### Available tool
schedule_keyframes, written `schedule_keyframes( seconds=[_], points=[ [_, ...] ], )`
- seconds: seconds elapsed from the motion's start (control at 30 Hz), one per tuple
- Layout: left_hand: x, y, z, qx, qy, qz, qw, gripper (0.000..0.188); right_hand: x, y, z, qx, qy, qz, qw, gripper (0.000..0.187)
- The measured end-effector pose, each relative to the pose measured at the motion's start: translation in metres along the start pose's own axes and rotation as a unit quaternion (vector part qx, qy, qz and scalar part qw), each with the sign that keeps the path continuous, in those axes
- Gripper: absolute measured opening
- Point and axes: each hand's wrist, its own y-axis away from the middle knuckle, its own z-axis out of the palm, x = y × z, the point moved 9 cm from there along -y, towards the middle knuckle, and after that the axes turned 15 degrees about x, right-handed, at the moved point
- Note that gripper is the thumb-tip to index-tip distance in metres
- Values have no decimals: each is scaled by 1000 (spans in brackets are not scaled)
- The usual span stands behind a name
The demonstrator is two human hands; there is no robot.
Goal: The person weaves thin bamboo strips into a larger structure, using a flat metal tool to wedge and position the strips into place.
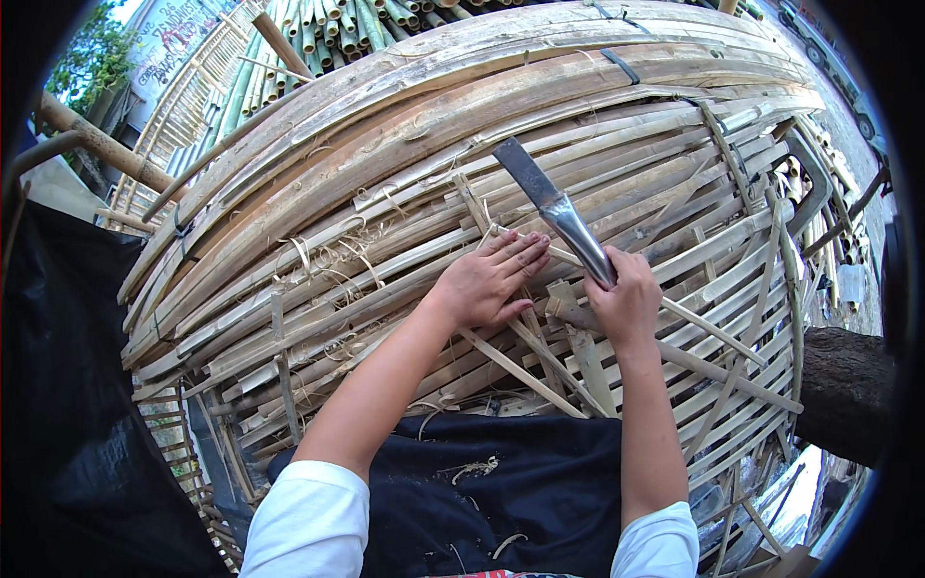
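In my right hand [624,294] is a knife [540,188] with a dark, square-ended blade and a shiny round metal handle. The fingers are wrapped round the handle, and the blade points up and to the left, away from me. My left hand [491,277] lies palm down with its fingers stretched out, over crossing bamboo strips. A thin bamboo strip [713,330] slants from beside its fingertips, under the right hand, toward the lower right. Another pale strip [520,371] runs from below the left palm toward my lap. What lies under that palm is hidden.
Long split bamboo lengths [462,101], tied with dark bands, form a curved pile ahead. Curly shavings [337,255] lie on it. Green bamboo poles [356,29] are stacked behind. A dark cloth [501,482] covers my lap. A thick log [848,395] is at the right.
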Motion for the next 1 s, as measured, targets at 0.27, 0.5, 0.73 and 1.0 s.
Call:
schedule_keyframes(
  seconds=[0.27, 0.5, 0.73, 1.0],
  points=[
    [-5, 10, -7, 29, 22, -22, 999, 63, -24, 45, -32, -174, -50, 115, 977, 35],
    [-7, 9, -10, 52, 50, -19, 997, 59, -54, 53, -18, -150, -47, 1, 988, 68],
    [-9, 12, -9, 63, 72, -32, 995, 63, -55, 70, -17, -138, -67, -22, 988, 62],
    [-10, 12, -7, 84, 65, -33, 994, 59, -47, 73, -17, -153, -89, 7, 984, 48]
  ],
)
